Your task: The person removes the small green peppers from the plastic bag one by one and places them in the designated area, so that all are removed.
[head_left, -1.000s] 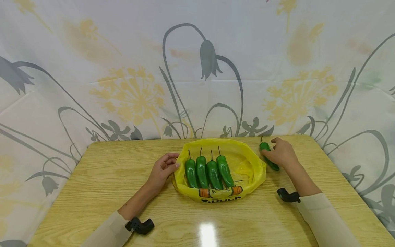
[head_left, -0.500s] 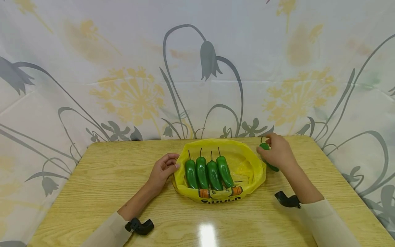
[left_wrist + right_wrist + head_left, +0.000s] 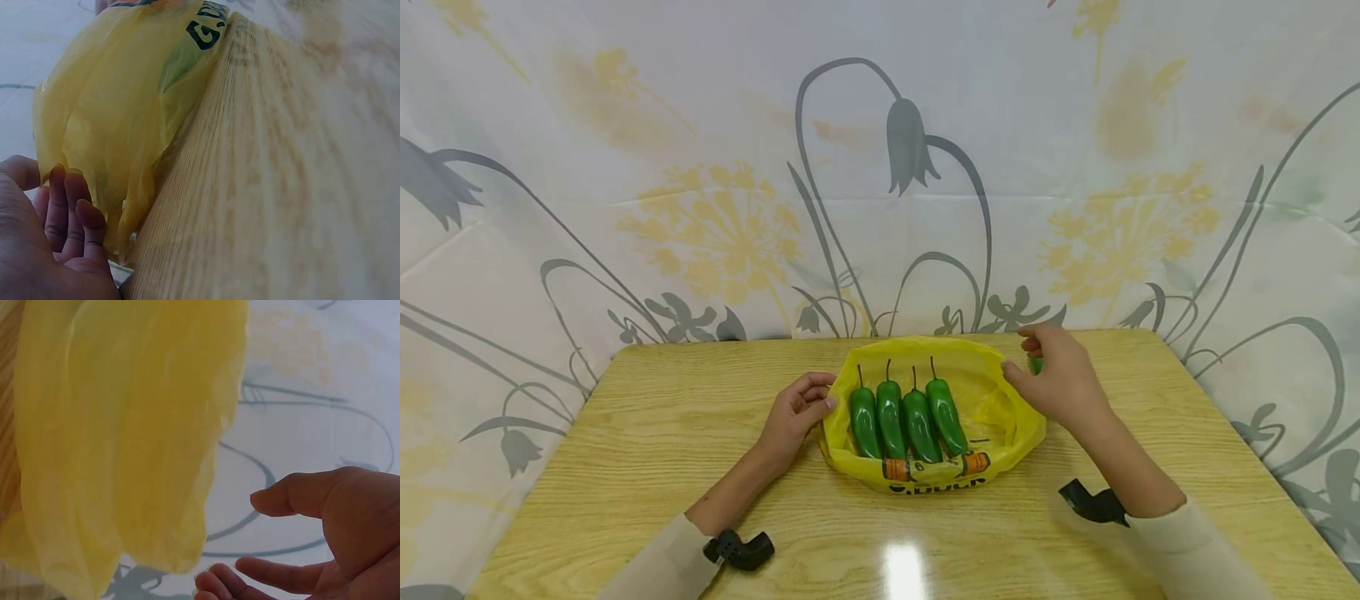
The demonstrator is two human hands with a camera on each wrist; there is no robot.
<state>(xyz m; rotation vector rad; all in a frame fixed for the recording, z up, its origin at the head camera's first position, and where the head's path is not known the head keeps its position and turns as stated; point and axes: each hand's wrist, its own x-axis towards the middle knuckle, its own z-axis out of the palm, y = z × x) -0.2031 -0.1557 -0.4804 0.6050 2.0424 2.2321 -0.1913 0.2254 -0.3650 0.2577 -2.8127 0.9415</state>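
Note:
A yellow plastic bag (image 3: 985, 408) with its mouth spread open lies mid-table, printed with dark letters. Several glossy green chili peppers (image 3: 890, 417) sit side by side inside it, stems pointing away. My left hand (image 3: 793, 417) pinches the bag's left edge between thumb and fingers; the left wrist view shows the thin plastic (image 3: 112, 119) caught there. At the bag's right rim hovers my right hand (image 3: 1060, 375), thumb and fingers apart, holding nothing in the right wrist view. Another green chili pepper (image 3: 1036, 365) shows just behind that hand, mostly hidden by it.
The wooden table (image 3: 700, 392) runs back to a flower-printed cloth (image 3: 910, 250). Black wrist cameras (image 3: 739, 550) sit on both forearms at the sleeve cuffs.
My right hand has moved left from over the loose chili pepper to the bag's right rim, covering most of that pepper. My left hand and the peppers in the bag have stayed put.

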